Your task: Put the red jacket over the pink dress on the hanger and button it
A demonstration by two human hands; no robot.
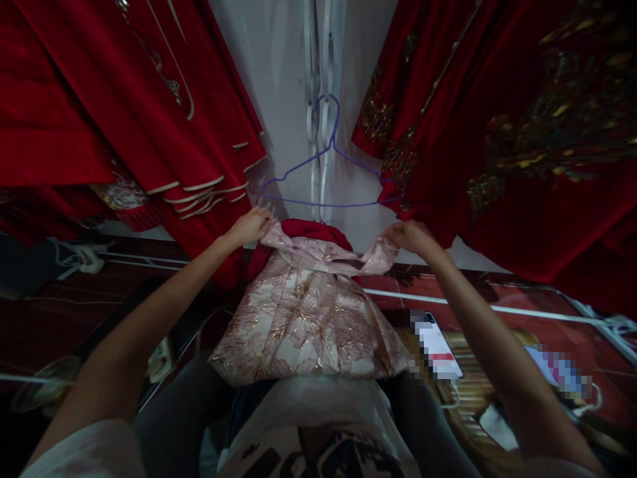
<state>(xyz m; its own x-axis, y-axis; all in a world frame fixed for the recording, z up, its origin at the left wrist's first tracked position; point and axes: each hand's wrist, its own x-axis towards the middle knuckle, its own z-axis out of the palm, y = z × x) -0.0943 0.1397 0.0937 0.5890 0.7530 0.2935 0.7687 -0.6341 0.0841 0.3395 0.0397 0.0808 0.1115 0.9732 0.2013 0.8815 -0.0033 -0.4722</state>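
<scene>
A pale pink brocade skirt [308, 312] with gold floral patterning lies across my lap, its pleats spreading toward my body. My left hand [253, 224] pinches the left end of its waistband, and my right hand [405, 236] grips the right end. Between the two hands the waistband is stretched and its opening gapes slightly. Red cloth [316, 230] shows just behind the waistband. Above the hands a purple wire hanger [333, 149] hangs bare from a white hook strip.
Red embroidered garments hang at left [99, 99] and right [497, 133]. A white rail [428, 300] runs low across the right side. On a slatted bamboo surface [462, 425] lie a phone [438, 348] with a cable and another blurred device [552, 372].
</scene>
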